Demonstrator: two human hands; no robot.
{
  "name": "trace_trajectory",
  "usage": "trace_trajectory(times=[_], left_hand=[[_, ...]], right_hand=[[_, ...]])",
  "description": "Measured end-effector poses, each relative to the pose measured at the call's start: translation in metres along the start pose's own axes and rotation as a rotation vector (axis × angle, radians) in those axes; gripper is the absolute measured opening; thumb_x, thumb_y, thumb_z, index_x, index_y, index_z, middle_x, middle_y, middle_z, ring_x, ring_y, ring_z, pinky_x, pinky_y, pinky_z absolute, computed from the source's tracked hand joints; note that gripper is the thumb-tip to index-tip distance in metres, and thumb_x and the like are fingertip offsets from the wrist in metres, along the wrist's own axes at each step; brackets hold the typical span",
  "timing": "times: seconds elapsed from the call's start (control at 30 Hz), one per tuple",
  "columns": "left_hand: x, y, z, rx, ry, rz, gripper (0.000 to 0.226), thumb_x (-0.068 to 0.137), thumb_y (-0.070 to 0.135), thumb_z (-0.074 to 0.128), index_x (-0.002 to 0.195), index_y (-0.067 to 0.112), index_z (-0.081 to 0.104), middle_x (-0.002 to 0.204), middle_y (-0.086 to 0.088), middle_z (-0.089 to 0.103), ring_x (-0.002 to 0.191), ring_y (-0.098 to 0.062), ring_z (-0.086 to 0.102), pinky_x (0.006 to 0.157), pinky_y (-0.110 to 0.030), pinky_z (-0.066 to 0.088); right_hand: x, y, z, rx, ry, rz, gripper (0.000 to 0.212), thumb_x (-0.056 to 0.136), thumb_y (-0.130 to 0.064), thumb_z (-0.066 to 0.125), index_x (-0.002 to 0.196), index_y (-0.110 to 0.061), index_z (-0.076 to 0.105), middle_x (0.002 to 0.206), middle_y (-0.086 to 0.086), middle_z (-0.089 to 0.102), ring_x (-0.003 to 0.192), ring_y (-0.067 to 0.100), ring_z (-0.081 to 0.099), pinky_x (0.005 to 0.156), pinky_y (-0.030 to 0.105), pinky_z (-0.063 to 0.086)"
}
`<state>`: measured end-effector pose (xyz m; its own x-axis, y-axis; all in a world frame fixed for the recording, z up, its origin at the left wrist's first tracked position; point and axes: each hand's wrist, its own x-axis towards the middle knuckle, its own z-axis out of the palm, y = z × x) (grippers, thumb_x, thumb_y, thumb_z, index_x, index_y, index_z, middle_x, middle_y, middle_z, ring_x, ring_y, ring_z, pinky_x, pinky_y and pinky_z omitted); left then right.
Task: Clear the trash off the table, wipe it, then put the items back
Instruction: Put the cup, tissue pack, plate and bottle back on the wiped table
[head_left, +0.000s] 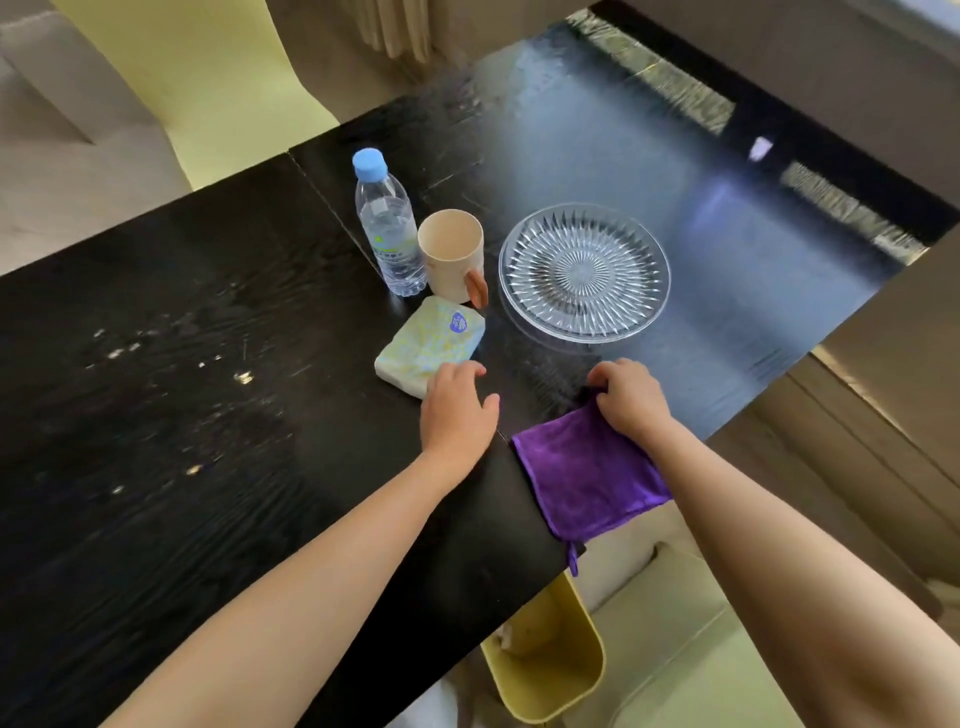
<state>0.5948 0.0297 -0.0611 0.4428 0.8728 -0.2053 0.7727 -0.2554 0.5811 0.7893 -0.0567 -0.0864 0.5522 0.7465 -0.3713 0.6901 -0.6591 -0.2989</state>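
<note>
A purple cloth lies flat at the near edge of the black table, partly overhanging it. My right hand pinches the cloth's far corner. My left hand rests palm down on the table, fingers apart, touching the near corner of a tissue pack. Behind the pack stand a water bottle with a blue cap and a beige cup with a brown handle. A clear glass plate sits to their right.
A yellow trash bin stands on the floor below the table's near edge, with white scraps inside. A pale yellow chair is beyond the far side. Light specks mark the table's left part.
</note>
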Motion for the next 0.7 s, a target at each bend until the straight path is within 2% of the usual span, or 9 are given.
trace_trajectory(times=[0.07,0.13,0.27,0.33,0.43,0.53,0.63,0.7], left_hand=[[0.013,-0.009,-0.014,0.135,0.138,0.027,0.044,0.087,0.025,0.06,0.128,0.015,0.049,0.129,-0.007,0.049,0.123,-0.026,0.042,0.101,-0.039,0.034],[0.028,-0.022,-0.021,0.272,0.164,0.006,0.055,0.084,0.031,0.061,0.134,0.015,0.042,0.139,-0.011,0.042,0.13,-0.03,0.035,0.107,-0.044,0.027],[0.044,-0.046,-0.018,0.388,-0.117,-0.109,0.082,0.083,0.054,0.057,0.148,0.027,0.015,0.158,-0.014,0.005,0.145,-0.037,0.001,0.115,-0.055,0.008],[0.045,-0.054,-0.017,0.337,-0.178,-0.116,0.08,0.084,0.052,0.057,0.148,0.032,0.013,0.159,-0.012,-0.001,0.145,-0.036,-0.003,0.113,-0.055,0.016],[0.045,-0.059,-0.021,0.252,-0.116,-0.063,0.067,0.088,0.041,0.056,0.146,0.03,0.025,0.156,-0.011,0.016,0.138,-0.031,0.017,0.102,-0.047,0.038],[0.046,-0.058,-0.03,0.193,-0.067,-0.03,0.057,0.09,0.034,0.054,0.144,0.026,0.034,0.148,-0.008,0.033,0.128,-0.03,0.03,0.096,-0.042,0.043],[0.044,-0.064,-0.042,0.134,-0.051,-0.028,0.056,0.09,0.033,0.053,0.143,0.026,0.037,0.144,-0.004,0.04,0.125,-0.028,0.034,0.095,-0.04,0.042],[0.039,-0.072,-0.05,0.099,-0.03,-0.038,0.056,0.09,0.033,0.054,0.143,0.025,0.037,0.145,-0.003,0.041,0.126,-0.027,0.034,0.098,-0.038,0.04]], right_hand=[[0.003,-0.013,-0.001,0.033,0.012,-0.047,0.034,0.081,-0.005,0.054,0.112,-0.014,0.064,0.117,0.011,0.063,0.115,0.033,0.052,0.093,0.04,0.045],[0.007,-0.03,-0.004,0.105,0.01,-0.087,0.031,0.083,-0.012,0.06,0.113,-0.014,0.064,0.116,0.01,0.066,0.113,0.031,0.056,0.094,0.041,0.047],[0.019,-0.073,-0.013,0.271,0.006,-0.134,0.038,0.088,-0.025,0.062,0.123,-0.011,0.059,0.118,0.009,0.067,0.11,0.026,0.061,0.094,0.034,0.044],[0.028,-0.095,-0.016,0.312,0.004,-0.13,0.044,0.09,-0.029,0.06,0.13,-0.01,0.054,0.124,0.01,0.063,0.113,0.026,0.059,0.096,0.033,0.043],[0.04,-0.124,-0.02,0.323,0.011,-0.126,0.052,0.092,-0.033,0.056,0.137,-0.009,0.045,0.132,0.012,0.057,0.121,0.027,0.054,0.098,0.036,0.041],[0.057,-0.149,-0.018,0.435,0.011,-0.052,0.055,0.091,-0.037,0.055,0.136,-0.007,0.043,0.129,0.013,0.059,0.116,0.031,0.057,0.098,0.042,0.046],[0.078,-0.159,-0.006,0.579,0.021,0.028,0.04,0.088,-0.039,0.053,0.11,-0.006,0.058,0.096,0.014,0.068,0.091,0.033,0.066,0.087,0.051,0.053],[0.09,-0.161,0.004,0.622,0.031,0.059,0.034,0.088,-0.034,0.048,0.094,-0.003,0.062,0.073,0.011,0.065,0.076,0.031,0.064,0.084,0.052,0.054]])
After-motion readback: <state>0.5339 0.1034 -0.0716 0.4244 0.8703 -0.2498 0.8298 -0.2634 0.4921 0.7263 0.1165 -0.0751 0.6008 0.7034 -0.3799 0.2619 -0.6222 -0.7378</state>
